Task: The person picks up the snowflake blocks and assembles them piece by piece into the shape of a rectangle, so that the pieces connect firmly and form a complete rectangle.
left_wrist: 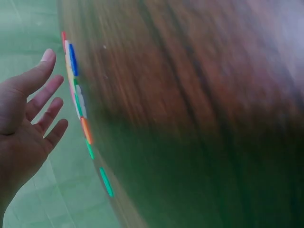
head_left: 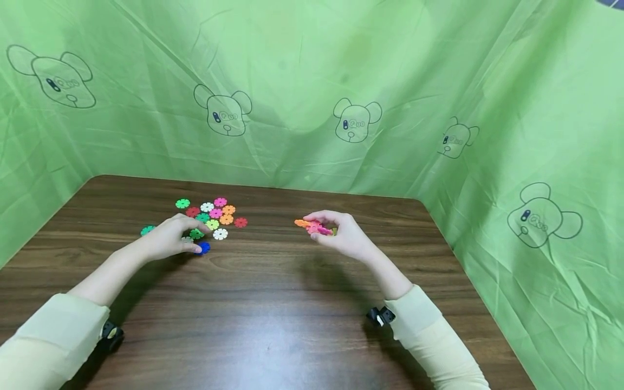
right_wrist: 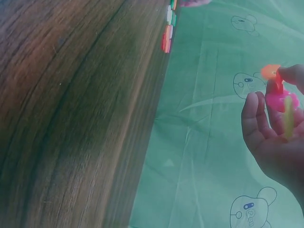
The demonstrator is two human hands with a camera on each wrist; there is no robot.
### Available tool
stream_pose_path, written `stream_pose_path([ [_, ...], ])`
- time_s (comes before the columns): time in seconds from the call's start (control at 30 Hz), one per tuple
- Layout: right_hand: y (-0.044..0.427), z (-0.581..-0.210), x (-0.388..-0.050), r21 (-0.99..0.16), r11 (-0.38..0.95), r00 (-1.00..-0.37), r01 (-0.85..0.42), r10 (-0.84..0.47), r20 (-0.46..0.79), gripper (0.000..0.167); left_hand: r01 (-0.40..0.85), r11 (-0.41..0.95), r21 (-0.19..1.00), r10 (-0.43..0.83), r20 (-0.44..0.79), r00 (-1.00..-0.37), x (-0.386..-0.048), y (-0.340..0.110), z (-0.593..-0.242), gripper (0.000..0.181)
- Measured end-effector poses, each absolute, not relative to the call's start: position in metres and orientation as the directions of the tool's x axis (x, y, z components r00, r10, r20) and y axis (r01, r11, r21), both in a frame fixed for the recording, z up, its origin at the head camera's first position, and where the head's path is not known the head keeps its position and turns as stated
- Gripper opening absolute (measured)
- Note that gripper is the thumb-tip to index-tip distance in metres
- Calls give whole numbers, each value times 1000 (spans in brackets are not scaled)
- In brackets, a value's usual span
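Note:
My left hand (head_left: 173, 236) hovers over the near left part of a group of flower-shaped plastic discs. Its thumb is by a blue disc (head_left: 205, 247), and the fingers reach over green discs (head_left: 196, 233). In the left wrist view the thumb and fingers stand apart with nothing between them. My right hand (head_left: 343, 235) pinches a small chain of interlocked discs (head_left: 314, 227) above the table. In the right wrist view an orange disc (right_wrist: 270, 71), a pink disc (right_wrist: 280, 101) and a yellow-green disc (right_wrist: 288, 118) show in that chain; the palm partly hides it.
White (head_left: 220, 234), red (head_left: 241, 222), orange (head_left: 226, 219) and pink discs (head_left: 220, 201) lie close together on the brown wooden table (head_left: 273, 303). A teal disc (head_left: 148, 230) sits apart at the left. Green cloth (head_left: 302, 65) hangs behind and beside the table.

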State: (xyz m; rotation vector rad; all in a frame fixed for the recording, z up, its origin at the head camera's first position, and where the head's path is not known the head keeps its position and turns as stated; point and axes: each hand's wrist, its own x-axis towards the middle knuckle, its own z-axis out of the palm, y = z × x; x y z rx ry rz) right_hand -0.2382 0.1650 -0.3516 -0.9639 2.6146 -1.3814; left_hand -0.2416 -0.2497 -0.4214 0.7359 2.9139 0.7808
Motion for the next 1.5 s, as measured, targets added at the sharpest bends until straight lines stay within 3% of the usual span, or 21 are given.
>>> stream_pose_path([
  [0.43, 161, -354, -243, -817, 338, -790, -467, -575, 213, 36, 499, 780, 378, 499, 108, -860, -246, -256, -430, 21],
  [0.93, 150, -329, -223, -823, 349, -792, -449, -581, 186, 31, 437, 784, 441, 476, 25, -879, -247, -252, -426, 19],
  [1.13, 153, -345, -233, -824, 374, -820, -426, -544, 177, 25, 377, 806, 455, 433, -20, -901, -246, -247, -424, 26],
  [1.27, 155, -354, -239, -832, 376, -832, -408, -528, 170, 21, 389, 789, 476, 449, -13, -893, -247, -245, -424, 28],
  [1.5, 154, -347, -232, -845, 358, -830, -396, -534, 162, 19, 363, 759, 540, 410, 36, -912, -246, -238, -419, 16],
])
